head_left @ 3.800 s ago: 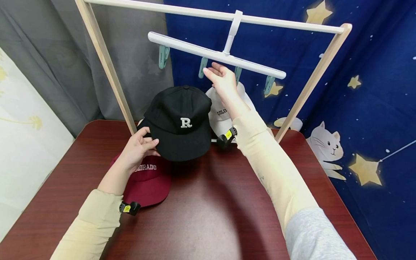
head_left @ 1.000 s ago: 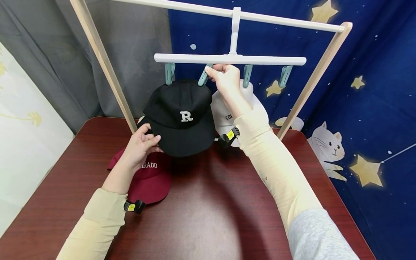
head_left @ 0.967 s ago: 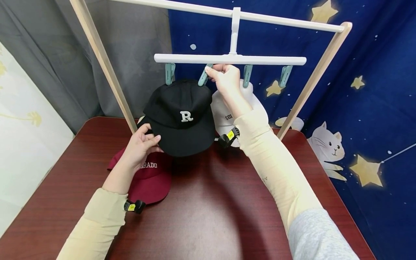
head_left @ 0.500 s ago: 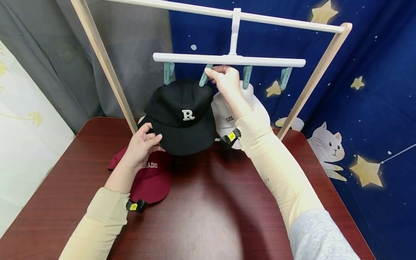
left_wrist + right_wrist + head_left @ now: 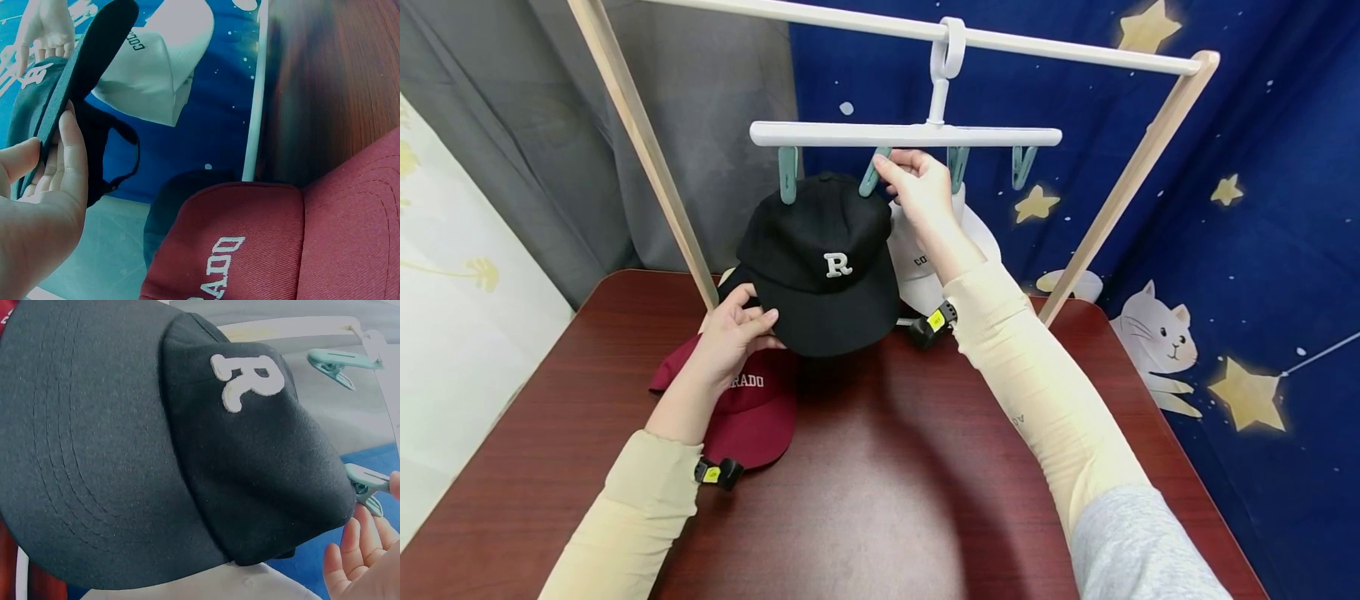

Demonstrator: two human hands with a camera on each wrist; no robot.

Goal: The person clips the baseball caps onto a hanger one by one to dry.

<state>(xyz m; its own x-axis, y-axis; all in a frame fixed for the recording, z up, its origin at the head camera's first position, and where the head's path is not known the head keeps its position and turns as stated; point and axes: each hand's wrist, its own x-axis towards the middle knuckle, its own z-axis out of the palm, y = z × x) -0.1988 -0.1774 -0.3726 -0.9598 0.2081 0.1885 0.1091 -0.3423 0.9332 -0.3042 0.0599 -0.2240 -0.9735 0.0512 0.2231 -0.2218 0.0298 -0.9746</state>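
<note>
My left hand (image 5: 737, 333) grips the side of a black cap (image 5: 820, 225) with a white letter R, thumb on the front and fingers behind, as the left wrist view shows. The cap hangs clear of the table, brim toward me. My right hand (image 5: 921, 187) pinches a green clothespin (image 5: 872, 173) on a white hanger (image 5: 850, 134). In the right wrist view this clothespin (image 5: 369, 481) stands right at the top of the cap's crown. Another clothespin (image 5: 787, 175) hangs just left of the crown. A white cap (image 5: 917, 267) is behind, partly hidden by my right arm.
The hanger hooks over the rail (image 5: 1075, 52) of a wooden rack. Two more clothespins, one a clothespin (image 5: 1022, 167) near the right end, hang from it. A maroon cap (image 5: 752, 425) lies on the brown table (image 5: 865, 500) below my left hand. Curtains (image 5: 1285, 250) stand behind.
The right fingers, earlier beside the clothespin, now pinch it. The tilted hanger has levelled, and in the last half second its right end has turned. The black cap has risen slightly toward the hanger.
</note>
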